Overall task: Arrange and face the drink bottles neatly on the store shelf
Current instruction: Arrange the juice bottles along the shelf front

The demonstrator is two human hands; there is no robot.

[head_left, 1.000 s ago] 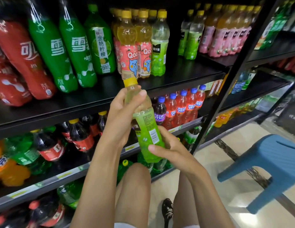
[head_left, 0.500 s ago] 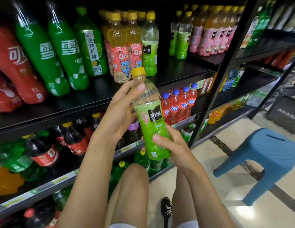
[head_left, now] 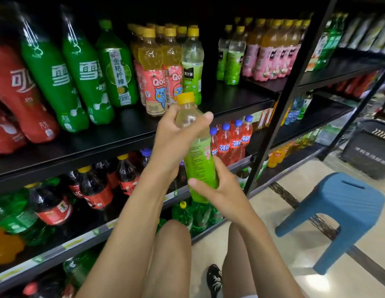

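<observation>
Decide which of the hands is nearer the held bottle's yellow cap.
Left. The left hand grips the green juice bottle just below its yellow cap; the right hand holds it near its base, farther down.

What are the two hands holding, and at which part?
Both hold one green bottle: the left hand grips its clear upper part below the yellow cap, the right hand its lower end.

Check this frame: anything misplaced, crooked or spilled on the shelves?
One green juice bottle stands alone beside the pink-label bottles, split from a similar pair further right by bare shelf. The held bottle, gripped by left hand and right hand, is tilted, fine print toward the camera. No spill or damage visible.
</observation>
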